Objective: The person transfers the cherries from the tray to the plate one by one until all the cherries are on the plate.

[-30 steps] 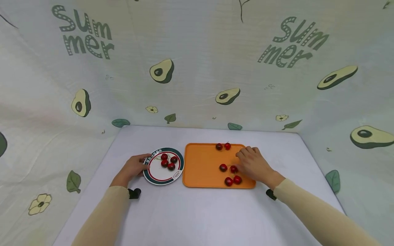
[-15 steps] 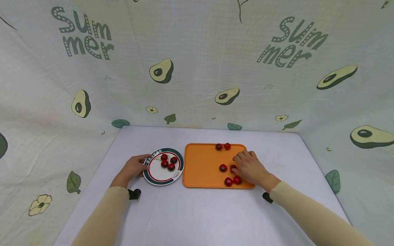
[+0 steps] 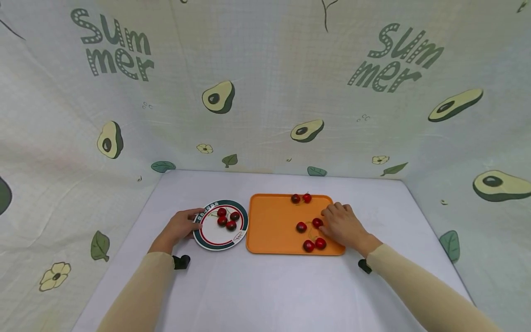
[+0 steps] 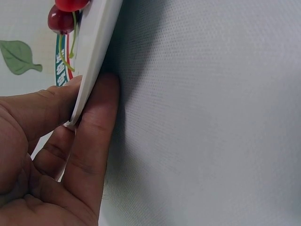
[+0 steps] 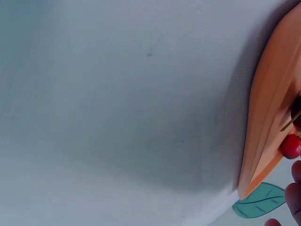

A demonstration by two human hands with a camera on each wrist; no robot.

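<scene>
My left hand (image 3: 181, 226) grips the left rim of a round white plate (image 3: 207, 233) with a green and red border. In the left wrist view, the thumb lies on top and fingers reach underneath the plate (image 4: 96, 52). Several dark red cherries (image 3: 226, 219) with stems sit on it. My right hand (image 3: 342, 227) is over the right side of an orange tray (image 3: 269, 223), its fingertips at a red cherry (image 3: 317, 223). Whether they pinch this cherry is not clear. Only the fingertips (image 5: 295, 195) show at the right wrist view's edge.
A pair of cherries (image 3: 307, 198) lies near the tray's back edge. Another pair (image 3: 314, 245) sits near its front edge, and one dark cherry (image 3: 301, 227) lies mid-tray. Plate and tray nearly touch on the white table (image 3: 265, 290). A printed cloth (image 3: 265, 92) hangs behind.
The right hand dips in to the left, then draws back right. The cherry at its fingertips has shifted slightly up and right. The left hand and plate stay put.
</scene>
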